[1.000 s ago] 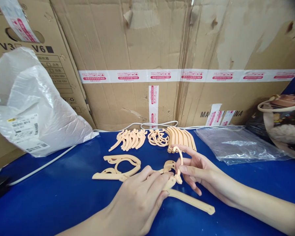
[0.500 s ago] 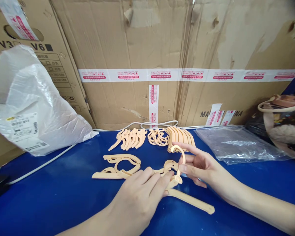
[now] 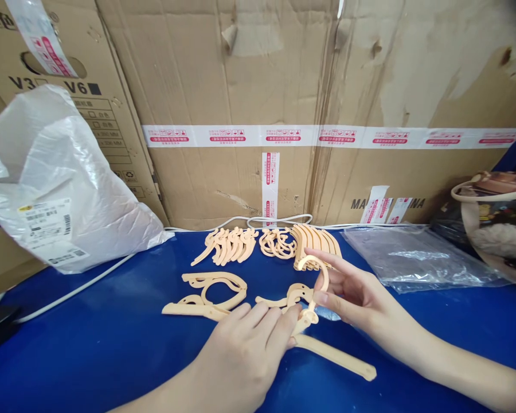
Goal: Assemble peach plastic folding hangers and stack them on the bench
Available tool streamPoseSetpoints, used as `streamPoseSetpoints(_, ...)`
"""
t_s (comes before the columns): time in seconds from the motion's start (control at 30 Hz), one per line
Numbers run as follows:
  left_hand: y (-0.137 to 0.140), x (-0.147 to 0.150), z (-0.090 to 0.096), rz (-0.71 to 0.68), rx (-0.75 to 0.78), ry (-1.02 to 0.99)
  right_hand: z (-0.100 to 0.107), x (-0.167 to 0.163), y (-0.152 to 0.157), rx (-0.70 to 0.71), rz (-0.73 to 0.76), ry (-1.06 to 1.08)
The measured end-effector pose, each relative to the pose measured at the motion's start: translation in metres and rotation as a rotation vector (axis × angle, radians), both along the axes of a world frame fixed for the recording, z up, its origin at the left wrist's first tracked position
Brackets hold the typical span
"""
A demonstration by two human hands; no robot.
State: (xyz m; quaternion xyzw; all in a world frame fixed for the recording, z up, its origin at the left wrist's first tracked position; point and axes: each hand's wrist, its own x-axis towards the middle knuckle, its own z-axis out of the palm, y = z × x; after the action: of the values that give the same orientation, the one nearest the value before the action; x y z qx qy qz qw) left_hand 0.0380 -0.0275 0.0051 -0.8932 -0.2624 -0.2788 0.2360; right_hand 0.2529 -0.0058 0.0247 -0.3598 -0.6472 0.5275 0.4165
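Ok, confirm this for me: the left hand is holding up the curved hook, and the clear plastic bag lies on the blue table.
Not quite: the head view shows the right hand holding the curved hook; the left hand holds a pale piece at its foot. The clear plastic bag does lie on the blue table.
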Motion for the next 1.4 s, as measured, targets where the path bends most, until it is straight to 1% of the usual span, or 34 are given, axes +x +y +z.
streamPoseSetpoints(0.27,-0.002,-0.001,0.001,0.003,-0.021,0.024,-0.002,0.0,-0.001,0.031,-0.044,-0.117)
streamPoseSetpoints(0.43,-0.002,-0.002,0.001,-0.001,-0.044,0.03,-0.002,-0.002,-0.004,0.024,-0.012,-0.097)
streamPoseSetpoints(0.57,-0.001,-0.001,-0.004,-0.006,-0.024,-0.029,-0.002,-0.004,-0.006,0.011,-0.025,-0.081)
streamPoseSetpoints(0.63,0.0,-0.001,-0.004,-0.005,-0.053,-0.021,-0.001,-0.005,-0.007,-0.006,-0.028,-0.078)
streamPoseSetpoints(0.73,-0.001,0.0,-0.001,-0.002,-0.106,0.025,-0.001,-0.006,-0.008,-0.016,-0.032,-0.075)
streamPoseSetpoints(0.83,-0.003,0.002,0.007,-0.011,-0.136,-0.025,-0.002,-0.006,-0.008,-0.017,-0.019,-0.055)
streamPoseSetpoints(0.87,-0.004,0.003,0.01,-0.018,-0.17,-0.041,-0.002,-0.006,-0.008,-0.011,-0.015,-0.05)
streamPoseSetpoints(0.9,-0.005,0.004,0.014,-0.015,-0.23,-0.053,-0.002,-0.006,-0.008,0.0,-0.013,-0.051)
streamPoseSetpoints(0.93,-0.006,0.004,0.018,0.001,-0.323,-0.065,-0.002,-0.006,-0.008,0.016,-0.022,-0.063)
streamPoseSetpoints(0.97,-0.006,0.004,0.024,0.033,-0.446,-0.087,-0.001,-0.006,-0.009,0.04,-0.034,-0.1)
streamPoseSetpoints(1.03,-0.003,0.002,0.034,0.122,-0.753,-0.186,0.001,-0.006,-0.01,0.11,-0.034,-0.263)
streamPoseSetpoints(1.07,0.0,0.001,0.039,0.151,-0.911,-0.262,0.002,-0.006,-0.011,0.168,-0.019,-0.384)
streamPoseSetpoints(1.13,0.008,-0.001,0.048,0.147,-1.187,-0.427,0.004,-0.007,-0.014,0.336,0.036,-0.636)
streamPoseSetpoints(1.2,0.017,-0.001,0.052,0.12,-1.394,-0.567,0.005,-0.008,-0.017,0.51,0.098,-0.817)
streamPoseSetpoints(1.27,0.025,0.0,0.053,0.113,-1.536,-0.663,0.006,-0.009,-0.018,0.61,0.137,-0.92)
streamPoseSetpoints(1.33,0.031,0.003,0.052,0.113,-1.623,-0.729,0.007,-0.008,-0.018,0.631,0.156,-0.957)
streamPoseSetpoints(1.4,0.034,0.006,0.052,0.103,-1.681,-0.772,0.01,-0.006,-0.017,0.619,0.149,-0.926)
